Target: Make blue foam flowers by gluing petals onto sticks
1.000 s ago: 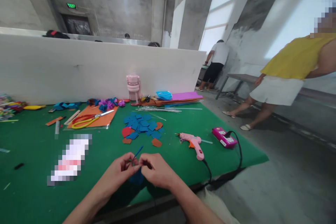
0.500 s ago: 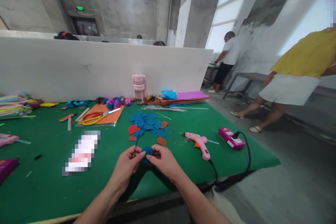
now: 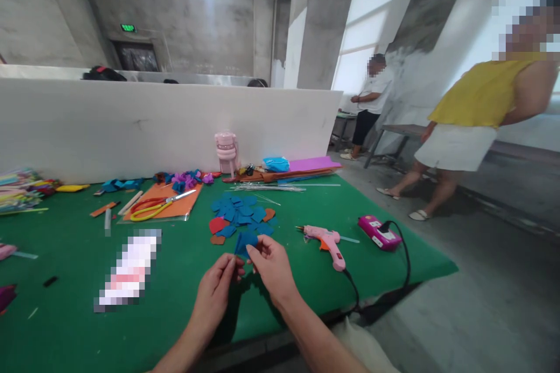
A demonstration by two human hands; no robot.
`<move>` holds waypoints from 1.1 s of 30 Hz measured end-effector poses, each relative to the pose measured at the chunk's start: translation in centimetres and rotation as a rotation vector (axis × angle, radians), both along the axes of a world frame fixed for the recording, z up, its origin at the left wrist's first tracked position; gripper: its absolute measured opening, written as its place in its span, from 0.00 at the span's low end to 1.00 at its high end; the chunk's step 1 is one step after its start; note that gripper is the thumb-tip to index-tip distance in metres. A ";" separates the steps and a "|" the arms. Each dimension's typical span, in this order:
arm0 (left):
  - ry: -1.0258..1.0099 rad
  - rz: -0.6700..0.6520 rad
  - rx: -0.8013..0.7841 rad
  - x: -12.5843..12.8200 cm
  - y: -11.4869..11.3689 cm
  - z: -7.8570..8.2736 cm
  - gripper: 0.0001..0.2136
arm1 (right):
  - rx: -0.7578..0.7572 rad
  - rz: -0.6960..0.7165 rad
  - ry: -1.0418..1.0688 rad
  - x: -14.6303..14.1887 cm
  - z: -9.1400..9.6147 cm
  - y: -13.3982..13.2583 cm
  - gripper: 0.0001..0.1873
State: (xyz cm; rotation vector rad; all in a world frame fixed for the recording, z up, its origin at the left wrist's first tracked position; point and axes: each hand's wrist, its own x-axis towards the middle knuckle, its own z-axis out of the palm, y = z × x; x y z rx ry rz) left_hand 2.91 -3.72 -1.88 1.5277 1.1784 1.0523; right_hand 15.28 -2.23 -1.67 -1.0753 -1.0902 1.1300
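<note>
Both of my hands are raised over the near edge of the green table [image 3: 65, 326]. My right hand [image 3: 273, 265] pinches a blue foam piece [image 3: 245, 242] between thumb and fingers. My left hand [image 3: 219, 290] is just below it with fingers curled together, touching the lower part of the same piece. Beyond them lies a pile of blue and red-brown foam pieces [image 3: 240, 217].
A pink glue gun [image 3: 326, 240] lies to the right, its cord running to a magenta power strip [image 3: 378, 232]. Scissors [image 3: 155, 205] rest on an orange sheet. A pink bottle [image 3: 226, 151] stands by the white partition. Two people stand at the right.
My hands have lifted and shifted away from me with the blue piece. The thin blue stick seen earlier between my fingers no longer shows.
</note>
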 end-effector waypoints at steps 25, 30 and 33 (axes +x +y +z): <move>0.159 0.251 0.136 -4.2 1.6 2.2 0.15 | 0.158 0.042 -0.922 3.2 -2.9 1.9 0.13; 0.184 0.286 0.152 -5.0 2.0 1.9 0.14 | 0.144 0.021 -1.050 3.5 -1.2 4.2 0.10; 0.156 0.276 0.139 -5.5 2.2 1.7 0.14 | 0.122 0.056 -1.105 2.2 -0.6 6.7 0.07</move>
